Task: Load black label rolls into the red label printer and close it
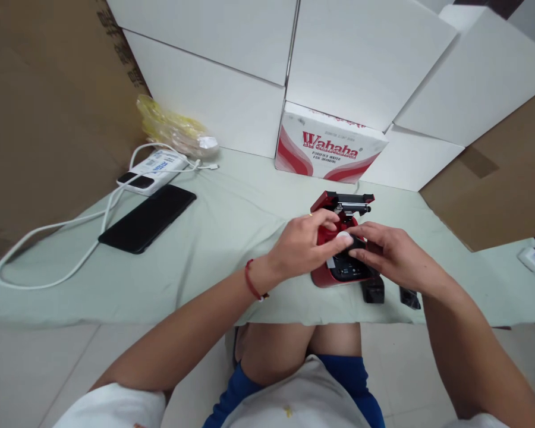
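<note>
A small red-and-black device (345, 272), resembling a label printer, stands on the cloth-covered table with its lid (341, 201) raised. Over its opening, both my hands meet around a small roll-like piece (344, 236) with a white round end and a dark side. My left hand (301, 244) has its thumb against the white end, fingers curled near the lid. From the other side, my right hand (392, 255) pinches the dark part between thumb and fingers. Fingers partly hide the piece, so its exact kind is unclear. Black pieces (373, 290) lie beside the device.
On the left lie a black phone (148, 219), a white power bank (154, 169) with a looped white cable (49, 224), and a yellow plastic bag (172, 125). A Wahaha carton (327, 145) stands behind the device. White boxes (205, 89) and brown cardboard (499, 172) wall the table.
</note>
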{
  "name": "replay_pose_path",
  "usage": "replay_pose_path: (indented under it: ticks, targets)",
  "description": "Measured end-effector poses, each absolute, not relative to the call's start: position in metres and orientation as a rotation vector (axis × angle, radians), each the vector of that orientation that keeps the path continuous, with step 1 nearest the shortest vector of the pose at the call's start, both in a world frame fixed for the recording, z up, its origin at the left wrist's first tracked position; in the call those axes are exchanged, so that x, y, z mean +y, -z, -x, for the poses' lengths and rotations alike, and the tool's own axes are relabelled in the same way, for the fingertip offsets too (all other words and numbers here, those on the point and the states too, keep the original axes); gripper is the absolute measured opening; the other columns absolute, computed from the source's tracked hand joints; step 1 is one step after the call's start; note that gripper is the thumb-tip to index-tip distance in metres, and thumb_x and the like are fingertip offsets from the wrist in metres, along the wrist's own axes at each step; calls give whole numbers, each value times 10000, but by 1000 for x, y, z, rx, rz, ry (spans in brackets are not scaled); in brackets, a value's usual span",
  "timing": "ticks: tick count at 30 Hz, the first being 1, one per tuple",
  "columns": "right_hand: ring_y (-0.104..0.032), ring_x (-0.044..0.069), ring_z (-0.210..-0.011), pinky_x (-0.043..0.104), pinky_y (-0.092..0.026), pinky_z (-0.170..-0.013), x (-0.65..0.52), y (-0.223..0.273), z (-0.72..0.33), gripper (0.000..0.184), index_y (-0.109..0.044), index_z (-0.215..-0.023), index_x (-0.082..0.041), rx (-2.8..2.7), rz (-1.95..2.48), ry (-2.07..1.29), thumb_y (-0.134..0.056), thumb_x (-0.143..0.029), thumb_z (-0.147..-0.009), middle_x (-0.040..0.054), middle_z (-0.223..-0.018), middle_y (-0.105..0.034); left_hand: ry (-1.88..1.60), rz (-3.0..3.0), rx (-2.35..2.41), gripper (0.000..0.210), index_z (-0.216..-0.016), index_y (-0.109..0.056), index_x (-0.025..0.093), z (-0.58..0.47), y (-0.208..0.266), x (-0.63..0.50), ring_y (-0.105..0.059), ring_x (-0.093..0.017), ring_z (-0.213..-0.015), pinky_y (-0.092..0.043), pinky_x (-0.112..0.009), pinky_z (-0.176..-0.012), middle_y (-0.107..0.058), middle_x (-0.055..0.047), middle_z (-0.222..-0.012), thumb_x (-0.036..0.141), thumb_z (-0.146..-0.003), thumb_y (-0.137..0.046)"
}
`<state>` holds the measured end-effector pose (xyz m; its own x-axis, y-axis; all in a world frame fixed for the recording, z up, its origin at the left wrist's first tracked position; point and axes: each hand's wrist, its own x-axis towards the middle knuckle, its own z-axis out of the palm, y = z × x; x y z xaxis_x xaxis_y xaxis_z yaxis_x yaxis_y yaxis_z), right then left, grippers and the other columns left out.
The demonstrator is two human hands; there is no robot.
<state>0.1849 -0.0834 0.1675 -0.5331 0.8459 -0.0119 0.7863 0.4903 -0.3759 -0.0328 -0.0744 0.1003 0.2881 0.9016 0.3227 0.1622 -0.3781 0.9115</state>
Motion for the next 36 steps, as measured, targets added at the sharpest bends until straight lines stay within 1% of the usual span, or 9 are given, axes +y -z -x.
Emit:
replay_pose_path:
  ticks: [4, 7, 10, 13, 15, 17, 22, 28, 36]
  targets:
    - [-708, 210, -998, 340, -552, -890, -85, -162, -188, 328, -689, -1292, -263, -2503, 1409, -563, -558, -316, -996, 56, -1134, -736, -1005, -1881, 1006, 274, -1102, -699, 230, 16, -104, -71, -544, -112, -628, -388, -246, -583, -705, 35, -808, 301, -841, -742]
    - [-688, 194, -988, 363, -558, -914, -96, -155, -201, 391, -630, -1377, -291, -2379, 1370, -537, -605, -373, -996, 81, -1358, -654, -1044, -1845, 1065, 201, -1056, -732, 227, 7, -100, -66, -567, -124, -648, -395, -257, -605, -688, 35, -762, 235, -858, -698]
    - [-648, 152, -881, 354, -580, -839, -113, -143, -218, 585, -513, -1491, -347, -2292, 1312, -513, -708, -422, -945, 103, -1542, -493, -1064, -1753, 1180, 162, -1013, -745, 203, 3, -97, -63, -581, -128, -638, -399, -261, -608, -698, 19, -748, 287, -886, -691]
    - [-648, 210, -1065, 358, -582, -821, -126, -127, -228, 700, -445, -1542, -351, -2310, 1275, -428, -753, -415, -916, 127, -1555, -466, -996, -1749, 1321, 222, -981, -752, 191, -1, -98, -64, -624, -147, -646, -417, -265, -622, -715, -1, -730, 390, -909, -688]
    - [-607, 259, -1233, 388, -572, -876, -128, -117, -230, 628, -484, -1512, -325, -2340, 1213, -348, -732, -373, -937, 137, -1519, -512, -910, -1865, 1432, 291, -965, -750, 191, -5, -101, -66, -676, -186, -711, -449, -281, -659, -743, -32, -772, 464, -932, -656]
    - [-599, 274, -1265, 448, -536, -960, -129, -108, -231, 506, -555, -1442, -302, -2403, 1107, -266, -705, -314, -959, 133, -1449, -595, -777, -2041, 1545, 355, -985, -735, 186, -10, -104, -70, -721, -241, -805, -485, -312, -709, -766, -74, -840, 511, -965, -595]
    - [-633, 255, -1035, 460, -509, -884, -136, -104, -230, 385, -647, -1330, -243, -2448, 1033, -66, -697, -207, -950, 130, -1330, -698, -453, -2319, 1589, 293, -1114, -661, 186, -17, -115, -76, -750, -296, -943, -546, -364, -778, -767, -110, -992, 427, -999, -541]
    - [-591, 252, -969, 443, -514, -832, -139, -112, -228, 349, -686, -1288, -222, -2515, 1018, -82, -707, -202, -940, 114, -1264, -729, -385, -2311, 1591, 243, -1150, -623, 179, -15, -122, -75, -736, -288, -1005, -567, -368, -809, -739, -104, -1103, 311, -955, -562]
    - [-596, 200, -878, 372, -530, -752, -123, -112, -231, 275, -719, -1171, -225, -2446, 873, -148, -656, -85, -944, 82, -1129, -762, -408, -2309, 1716, 319, -1159, -621, 144, -33, -117, -68, -769, -320, -924, -574, -381, -750, -765, -142, -945, 381, -1055, -433]
